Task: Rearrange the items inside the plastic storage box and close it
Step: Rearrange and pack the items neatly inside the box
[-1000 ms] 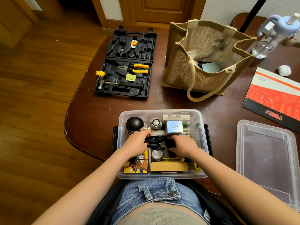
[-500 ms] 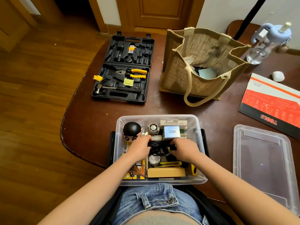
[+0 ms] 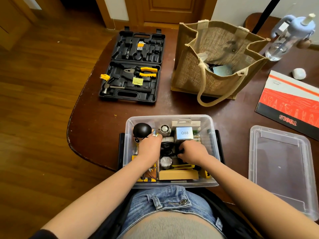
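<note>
Storage box (image 3: 212, 128) nearest, lid (image 3: 279, 169) right, toolcase (image 3: 131, 99) and bag (image 3: 189, 73) behind.

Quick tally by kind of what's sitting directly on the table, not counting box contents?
Plastic storage box: 1
Clear lid: 1
Open tool case: 1
Jute bag: 1
Water bottle: 1
Red TOOLS booklet: 1
Small white object: 1
Total: 7
</note>
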Tool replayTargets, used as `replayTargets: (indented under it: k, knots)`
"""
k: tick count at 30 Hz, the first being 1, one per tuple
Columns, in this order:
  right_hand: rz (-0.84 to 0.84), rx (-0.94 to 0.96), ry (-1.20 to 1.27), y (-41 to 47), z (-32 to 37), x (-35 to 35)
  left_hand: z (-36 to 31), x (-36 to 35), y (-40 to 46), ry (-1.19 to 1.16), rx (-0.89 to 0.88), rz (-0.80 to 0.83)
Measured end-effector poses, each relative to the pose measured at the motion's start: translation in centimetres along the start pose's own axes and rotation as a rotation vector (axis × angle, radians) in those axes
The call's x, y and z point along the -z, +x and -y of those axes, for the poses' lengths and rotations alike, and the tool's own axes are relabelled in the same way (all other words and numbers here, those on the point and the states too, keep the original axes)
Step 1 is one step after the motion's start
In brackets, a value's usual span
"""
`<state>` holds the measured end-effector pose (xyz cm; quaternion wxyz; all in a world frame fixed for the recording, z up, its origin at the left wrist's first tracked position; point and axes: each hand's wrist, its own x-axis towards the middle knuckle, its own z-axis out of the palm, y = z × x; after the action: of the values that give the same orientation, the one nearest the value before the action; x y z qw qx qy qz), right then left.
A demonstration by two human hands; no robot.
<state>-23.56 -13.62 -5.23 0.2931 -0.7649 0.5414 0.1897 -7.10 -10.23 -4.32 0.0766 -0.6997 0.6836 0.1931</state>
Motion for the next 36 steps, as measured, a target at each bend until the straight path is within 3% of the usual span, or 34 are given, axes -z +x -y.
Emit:
replayTargets:
  k: [8,12,16,18,21,24,29,36]
  knots:
    - [0.033,0.0,0.066,0.3,1.0,-0.8,0.5,0.1,0.1,-0.103,-0.053,0.007]
    - [0.101,-0.102,0.278,1.3,1.7,-1.5,0.1,-0.4,0.5,-0.125,-0.15,-0.003]
    - [0.287,-0.243,0.618,2.1,2.1,-2.2,0.9,0.0,0.6,-0.11,-0.144,-0.031]
    - [0.262,-0.265,0.684,2.4,2.2,-2.3,1.1,0.2,0.5,-0.045,-0.14,-0.028]
    - [0.147,-0.279,0.641,2.8,1.8,-2.7,0.9,0.2,0.0,0.003,-0.107,0.014]
    - [0.169,-0.277,0.604,3.2,1.5,-3.2,1.0,0.0,-0.2,-0.034,-0.033,0.065]
    - [0.129,-0.239,0.585,3.2,1.3,-3.9,1.1,-0.7,0.9,-0.263,-0.083,0.389]
    - [0.27,-0.066,0.318,2.2,1.0,-4.6,0.5,-1.9,2.4,-0.22,-0.067,0.529]
